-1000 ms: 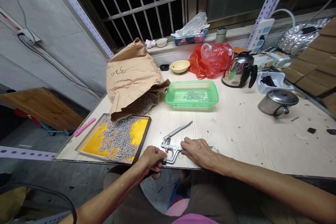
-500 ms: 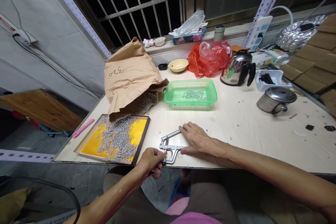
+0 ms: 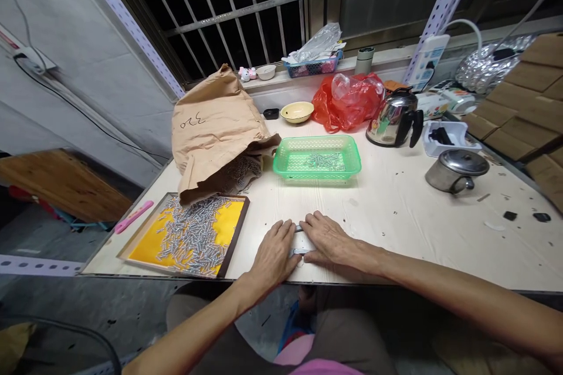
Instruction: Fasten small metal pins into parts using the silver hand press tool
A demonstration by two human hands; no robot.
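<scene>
Grey metal pliers [image 3: 299, 252] lie on the table near its front edge, mostly covered by my hands; only short lengths of the two handles show. My left hand [image 3: 275, 249] is wrapped over the head end of the pliers, its fingers close together and the jaws hidden beneath. At the handle ends, my right hand [image 3: 328, 237] grips from the other side, fingers on the far handle and thumb by the near one. To the left, a tray [image 3: 237, 237] with a yellow bottom carries many small silvery metal pieces [image 3: 191, 237].
Beyond my hands is a green basket [image 3: 316, 176] with some small metal pieces. A brown paper bag [image 3: 215, 129] leans open over the tray. A pink-handled tool [image 3: 134, 217] lies left. Rightward stand a kettle [image 3: 393, 120] and a lidded metal pot [image 3: 455, 173].
My left hand has gone from pinching at the jaw end near the table edge to covering the head of the pliers. My right hand stays at the handles.
</scene>
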